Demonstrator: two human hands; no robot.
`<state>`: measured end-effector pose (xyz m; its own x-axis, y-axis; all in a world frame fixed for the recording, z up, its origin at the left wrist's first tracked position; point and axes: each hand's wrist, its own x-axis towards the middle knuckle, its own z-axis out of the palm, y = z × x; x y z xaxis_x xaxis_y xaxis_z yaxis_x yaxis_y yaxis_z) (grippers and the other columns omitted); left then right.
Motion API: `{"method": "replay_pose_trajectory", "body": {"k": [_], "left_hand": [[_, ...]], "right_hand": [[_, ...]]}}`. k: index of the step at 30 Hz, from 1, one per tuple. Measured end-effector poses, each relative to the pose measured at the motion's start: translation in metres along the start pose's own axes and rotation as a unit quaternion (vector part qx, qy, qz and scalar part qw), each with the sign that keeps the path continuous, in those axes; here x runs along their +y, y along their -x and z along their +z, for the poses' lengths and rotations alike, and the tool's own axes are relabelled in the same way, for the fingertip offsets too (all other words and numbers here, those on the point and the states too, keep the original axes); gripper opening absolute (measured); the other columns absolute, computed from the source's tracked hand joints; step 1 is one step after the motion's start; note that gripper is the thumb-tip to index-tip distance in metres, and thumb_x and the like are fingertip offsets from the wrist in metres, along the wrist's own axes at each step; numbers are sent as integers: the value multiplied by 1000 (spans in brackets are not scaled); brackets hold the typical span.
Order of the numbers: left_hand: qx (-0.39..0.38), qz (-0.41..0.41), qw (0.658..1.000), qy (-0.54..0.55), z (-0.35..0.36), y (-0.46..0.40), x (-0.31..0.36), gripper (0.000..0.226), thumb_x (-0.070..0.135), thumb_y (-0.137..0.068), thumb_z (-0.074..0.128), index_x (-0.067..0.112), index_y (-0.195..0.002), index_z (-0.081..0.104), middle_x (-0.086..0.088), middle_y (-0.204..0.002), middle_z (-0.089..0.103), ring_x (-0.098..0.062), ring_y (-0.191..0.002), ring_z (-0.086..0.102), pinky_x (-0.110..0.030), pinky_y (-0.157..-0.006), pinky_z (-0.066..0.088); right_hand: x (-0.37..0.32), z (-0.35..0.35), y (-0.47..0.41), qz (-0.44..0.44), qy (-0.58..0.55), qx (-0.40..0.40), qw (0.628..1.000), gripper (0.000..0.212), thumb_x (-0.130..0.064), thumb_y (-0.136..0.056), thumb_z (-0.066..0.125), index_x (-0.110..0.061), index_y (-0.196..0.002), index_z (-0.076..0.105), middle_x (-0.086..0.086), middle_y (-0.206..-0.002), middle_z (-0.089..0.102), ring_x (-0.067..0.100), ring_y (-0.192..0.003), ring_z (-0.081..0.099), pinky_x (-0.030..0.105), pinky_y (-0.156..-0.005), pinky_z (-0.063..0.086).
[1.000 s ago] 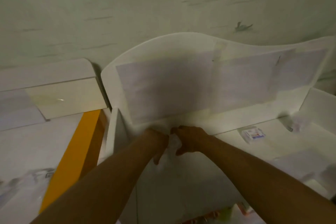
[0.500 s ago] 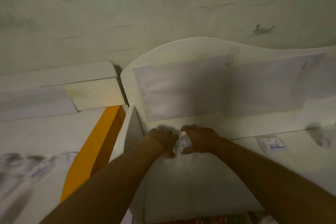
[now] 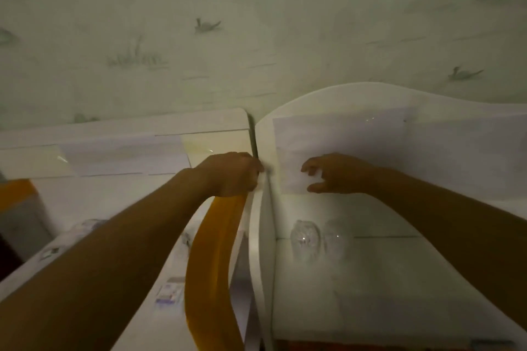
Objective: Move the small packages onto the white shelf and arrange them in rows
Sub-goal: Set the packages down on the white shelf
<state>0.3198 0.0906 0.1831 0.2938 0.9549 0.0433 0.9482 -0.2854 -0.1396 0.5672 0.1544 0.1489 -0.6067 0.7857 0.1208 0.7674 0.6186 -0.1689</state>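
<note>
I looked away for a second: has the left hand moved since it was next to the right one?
Yes. The left hand has gone left, apart from the right hand, and now sits at the shelf's left side panel instead of over the shelf.

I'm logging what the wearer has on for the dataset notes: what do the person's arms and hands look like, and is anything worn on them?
Both forearms are bare as far as the frame shows, with no sleeves in view. The left hand and right hand wear no gloves, and no watch, bracelet or ring is visible. The dim, blurred picture would hide any finer marks.
</note>
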Motion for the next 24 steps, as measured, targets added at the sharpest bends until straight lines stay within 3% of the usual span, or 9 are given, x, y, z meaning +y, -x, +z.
{"method": "replay_pose_trajectory", "body": {"k": [6,13,24], "left_hand": [[5,-67,998,-16,14,63,-92,46,43,-92,55,31,-136,45,1,-145,46,-22,-127,46,-41,-104,41],[-4,-98,995,-2,35,162,-200,51,42,-92,55,33,-139,39,4,-146,43,-19,-126,48,-37,-102,42],[-80,-162,982,51,111,293,-337,53,43,-92,55,32,-141,38,2,-144,44,-19,-125,48,-36,-102,43]], "right_hand": [[-79,-6,-22,-49,-18,45,998,49,-39,-86,67,-21,-130,54,1,-134,55,18,-119,51,31,-102,39],[-210,18,-78,-68,15,30,997,52,-39,-88,64,-24,-135,48,0,-143,48,20,-129,44,32,-106,33],[-365,96,-133,-75,34,-2,997,56,-47,-85,64,-32,-135,44,-3,-143,48,18,-128,46,40,-107,40]]}}
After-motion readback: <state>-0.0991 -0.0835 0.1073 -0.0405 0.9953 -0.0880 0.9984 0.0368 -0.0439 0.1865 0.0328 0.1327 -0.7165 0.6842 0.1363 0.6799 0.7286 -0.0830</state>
